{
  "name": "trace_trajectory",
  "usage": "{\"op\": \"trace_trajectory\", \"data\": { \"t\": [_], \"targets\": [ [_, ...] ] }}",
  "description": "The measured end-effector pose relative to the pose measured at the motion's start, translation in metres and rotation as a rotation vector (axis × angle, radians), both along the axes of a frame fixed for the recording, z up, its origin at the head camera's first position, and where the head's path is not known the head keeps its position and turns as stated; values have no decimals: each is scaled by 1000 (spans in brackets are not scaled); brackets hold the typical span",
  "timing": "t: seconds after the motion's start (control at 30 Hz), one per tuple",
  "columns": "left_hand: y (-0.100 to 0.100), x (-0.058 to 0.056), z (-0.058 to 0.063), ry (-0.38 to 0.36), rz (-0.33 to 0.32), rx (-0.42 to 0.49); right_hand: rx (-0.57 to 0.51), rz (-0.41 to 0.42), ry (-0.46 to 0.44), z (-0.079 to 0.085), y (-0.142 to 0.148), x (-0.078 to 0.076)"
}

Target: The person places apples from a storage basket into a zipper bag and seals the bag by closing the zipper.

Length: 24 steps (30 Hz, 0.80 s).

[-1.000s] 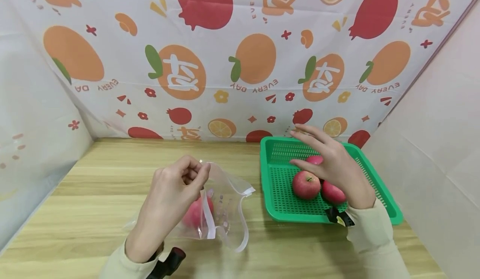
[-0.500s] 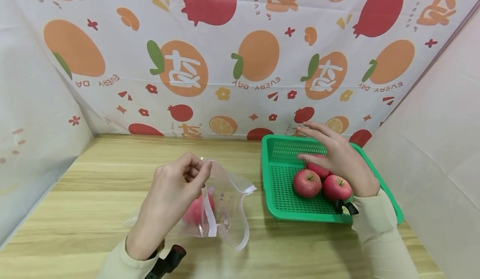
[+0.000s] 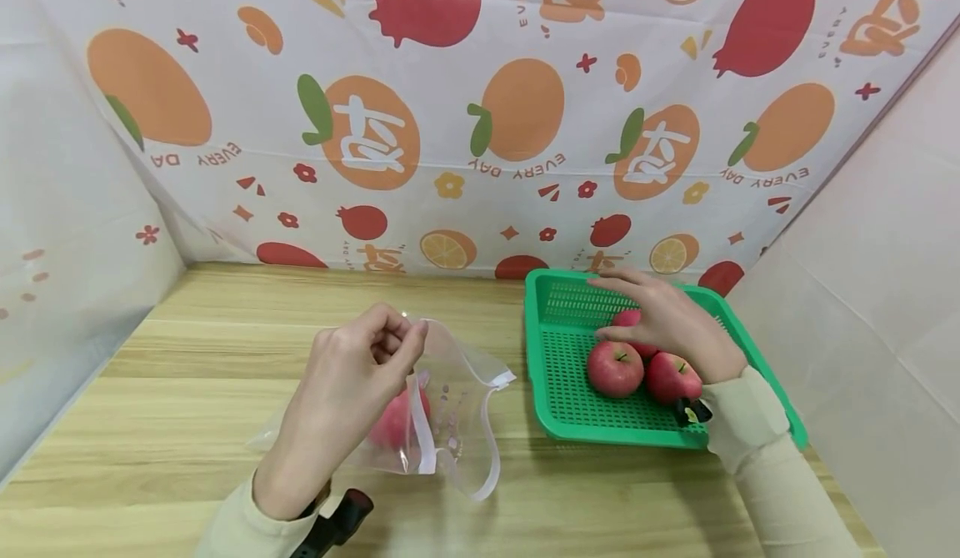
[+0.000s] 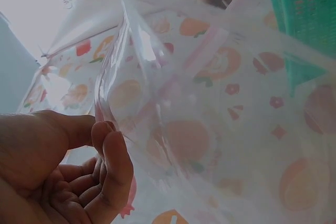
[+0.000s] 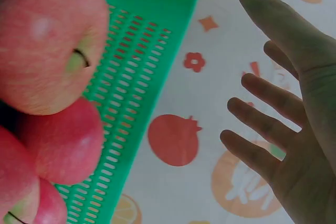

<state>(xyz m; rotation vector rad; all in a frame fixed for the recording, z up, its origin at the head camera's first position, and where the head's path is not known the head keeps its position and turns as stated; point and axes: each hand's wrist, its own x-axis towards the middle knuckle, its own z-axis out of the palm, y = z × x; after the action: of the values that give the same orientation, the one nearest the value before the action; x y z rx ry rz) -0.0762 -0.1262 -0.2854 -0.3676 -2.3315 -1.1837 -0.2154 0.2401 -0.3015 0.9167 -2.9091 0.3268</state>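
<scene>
Closest to the camera, a cream-coloured cloth sleeve (image 3: 243, 529) with a black wrist-mounted device (image 3: 341, 520) leads to the left hand (image 3: 341, 383), whose thumb and forefinger pinch the edge of a clear plastic bag with white closure strips (image 3: 467, 391). The bag lies on the pale wood-grain table (image 3: 202, 358), its strips parted at the mouth facing right, and a round red apple (image 3: 392, 429) sits inside. To the right stands a rectangular green plastic basket with perforated walls (image 3: 600, 435), holding glossy red apples grouped together: one in front (image 3: 615, 369), one to its right (image 3: 667, 373) and one farther back (image 3: 626, 318), partly covered from overhead. Above that rear apple hovers the right hand (image 3: 671, 320), grasping nothing, thumb and fingers spread. Behind everything hangs a white fabric sheet printed with oranges and red fruit (image 3: 442, 82).
</scene>
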Motion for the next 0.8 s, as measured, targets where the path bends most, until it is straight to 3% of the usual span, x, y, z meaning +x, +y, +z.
{"op": "trace_trajectory", "data": {
  "t": [0.17, 0.37, 0.8],
  "targets": [
    [1, -1, 0, -6, 4, 0, 86, -29, -78, -10, 0, -4],
    [0, -2, -1, 8, 1, -3, 113, -33, -146, -18, -2, -5],
    [-3, -3, -1, 40, 25, -29, 157, 21, -200, -33, 3, -12]
  ]
}}
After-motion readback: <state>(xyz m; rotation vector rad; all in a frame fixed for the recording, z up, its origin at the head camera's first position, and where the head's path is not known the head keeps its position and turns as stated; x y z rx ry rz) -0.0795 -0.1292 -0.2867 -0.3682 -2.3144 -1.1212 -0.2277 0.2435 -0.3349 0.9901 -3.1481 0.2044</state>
